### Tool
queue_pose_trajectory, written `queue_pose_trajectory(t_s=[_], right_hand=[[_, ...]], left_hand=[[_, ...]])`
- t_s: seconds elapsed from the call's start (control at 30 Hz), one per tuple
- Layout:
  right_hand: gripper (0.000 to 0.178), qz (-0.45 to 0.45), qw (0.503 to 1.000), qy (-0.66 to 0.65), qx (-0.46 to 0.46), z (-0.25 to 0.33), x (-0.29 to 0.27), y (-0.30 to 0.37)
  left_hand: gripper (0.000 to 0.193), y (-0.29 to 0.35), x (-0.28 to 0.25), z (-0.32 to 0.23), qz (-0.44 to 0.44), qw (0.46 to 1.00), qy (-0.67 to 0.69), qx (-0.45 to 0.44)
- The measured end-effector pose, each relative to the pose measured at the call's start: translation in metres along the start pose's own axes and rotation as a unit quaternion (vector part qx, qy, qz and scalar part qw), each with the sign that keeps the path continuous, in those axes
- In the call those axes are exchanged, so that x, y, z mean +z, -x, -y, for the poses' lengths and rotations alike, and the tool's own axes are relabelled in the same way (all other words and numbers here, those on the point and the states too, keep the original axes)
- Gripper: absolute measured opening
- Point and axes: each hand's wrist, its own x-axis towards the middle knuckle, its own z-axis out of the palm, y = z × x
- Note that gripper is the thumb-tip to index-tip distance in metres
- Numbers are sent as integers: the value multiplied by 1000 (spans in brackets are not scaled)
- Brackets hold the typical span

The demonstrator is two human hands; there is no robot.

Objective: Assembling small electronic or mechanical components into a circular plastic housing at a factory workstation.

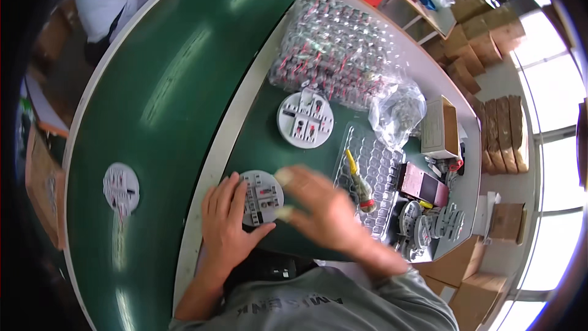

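A round grey plastic plate (pixel 262 199) with small dark, white and red parts lies in front of me on the green bench. My left hand (pixel 228 214) grips its left side, fingers over the rim and thumb by the lower edge. At the plate's right edge is my right hand (pixel 321 205), smeared by motion, its thumb and fingertips apart and nothing seen between them. Farther off stands a similar, larger-looking round plate (pixel 305 119) with parts in several sections. A yellow-tipped screwdriver-like tool (pixel 359 184) with a red end rests on a clear plastic tray (pixel 383 168).
Bagged rows of grey parts with red wires (pixel 337 46) fill the back, beside a crumpled clear bag (pixel 398 110). Rightward are an open carton (pixel 440 129), a pinkish box (pixel 422 185) and grey round pieces (pixel 422 227). Another plate (pixel 121 189) lies on the green conveyor (pixel 165 116); a person (pixel 104 0) is beyond.
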Motion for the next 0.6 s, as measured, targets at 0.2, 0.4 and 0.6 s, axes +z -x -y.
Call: queue_pose_trajectory(t_s=[0.2, 0.4, 0.6], right_hand=[[36, -133, 986, 102, 20, -93, -157, -193], [39, 34, 984, 161, -63, -157, -167, -297], [40, 62, 984, 167, -30, -150, -163, -285]], left_hand=[[101, -12, 3, -11, 7, 1000, -6, 2], [100, -12, 4, -3, 14, 1000, -13, -1], [98, -11, 1, -1, 21, 999, -24, -2]])
